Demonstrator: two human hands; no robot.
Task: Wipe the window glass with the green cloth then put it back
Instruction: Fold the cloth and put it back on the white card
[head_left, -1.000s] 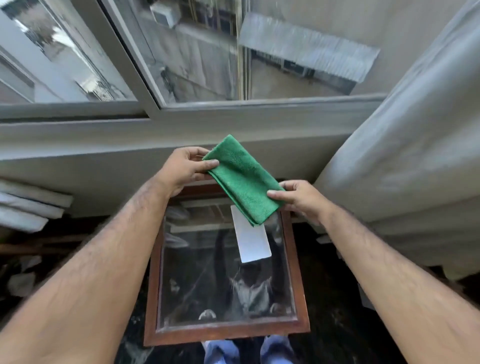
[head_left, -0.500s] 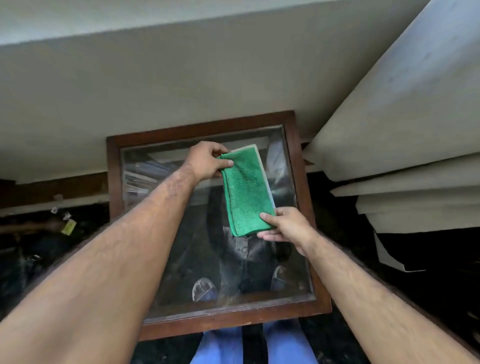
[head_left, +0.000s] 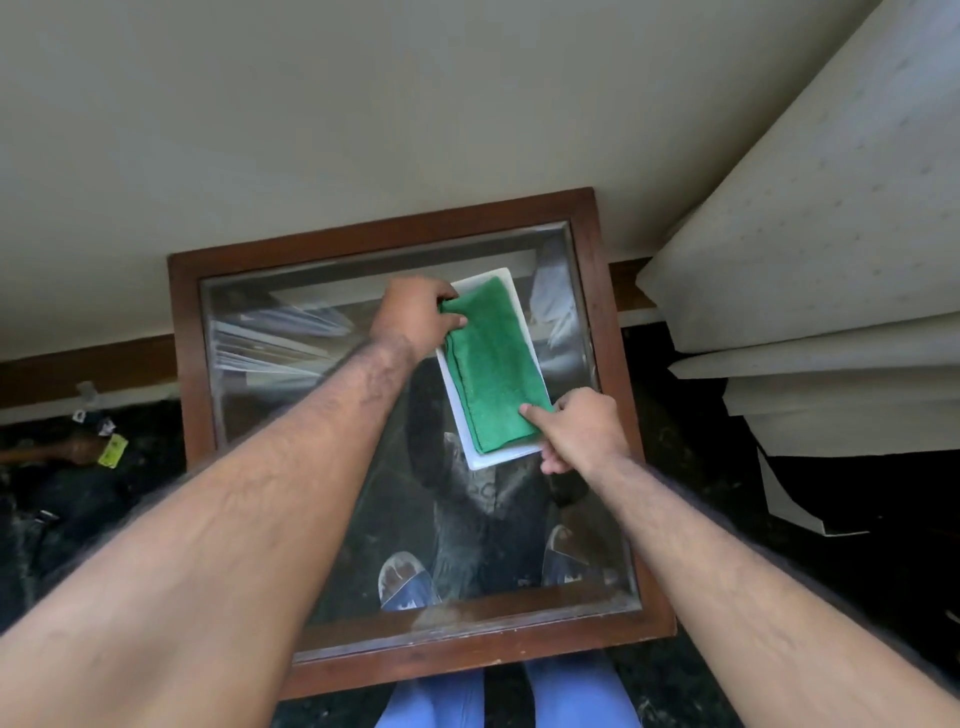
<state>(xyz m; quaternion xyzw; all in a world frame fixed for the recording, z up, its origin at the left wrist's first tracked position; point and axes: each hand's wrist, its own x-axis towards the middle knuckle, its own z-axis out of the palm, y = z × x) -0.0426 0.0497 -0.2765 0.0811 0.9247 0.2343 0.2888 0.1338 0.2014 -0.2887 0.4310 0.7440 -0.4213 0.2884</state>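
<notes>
The folded green cloth (head_left: 493, 364) lies on a white rectangular tray (head_left: 480, 457) that rests on the glass top of a wooden-framed table (head_left: 182, 332). My left hand (head_left: 415, 314) pinches the cloth's far left corner. My right hand (head_left: 579, 428) holds its near right corner, thumb on top and fingers at the tray's edge. The window glass is out of view.
A pale wall (head_left: 311, 130) rises behind the table. Grey curtain folds (head_left: 810, 260) hang at the right, close to the table's corner. The dark floor at the left holds small litter (head_left: 111, 449). My blue trouser legs (head_left: 571, 696) show below the frame.
My view dropped from the window to the table. Both hands carried the cloth down and laid it flat on the white tray, still gripping its corners.
</notes>
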